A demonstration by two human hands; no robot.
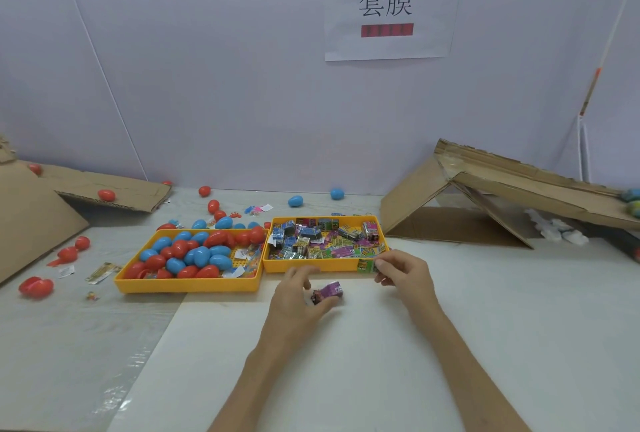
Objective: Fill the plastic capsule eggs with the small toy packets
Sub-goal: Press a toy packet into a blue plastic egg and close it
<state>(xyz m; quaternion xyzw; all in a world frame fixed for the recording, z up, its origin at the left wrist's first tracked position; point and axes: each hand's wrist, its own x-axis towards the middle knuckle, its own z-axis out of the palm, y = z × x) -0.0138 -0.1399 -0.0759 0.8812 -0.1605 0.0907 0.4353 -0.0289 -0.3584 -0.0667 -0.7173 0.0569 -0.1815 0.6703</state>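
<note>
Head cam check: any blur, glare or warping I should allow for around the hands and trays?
Head view: left hand fingers motion-blurred, grip on purple packet unclear; glare streaks on plastic film lower left; wide-angle bowing at edges; light soft, shadows faint.

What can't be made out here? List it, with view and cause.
All head view.
Purple folded toy packet: left end hidden by the left hand gripping it.
Green toy packet: partly covered by the right hand pinching it.
Red and blue plastic capsule eggs in yellow plastic tray: contents hidden by opaque shells.
Objects on brown cardboard ramp: cut off by right edge.
</note>
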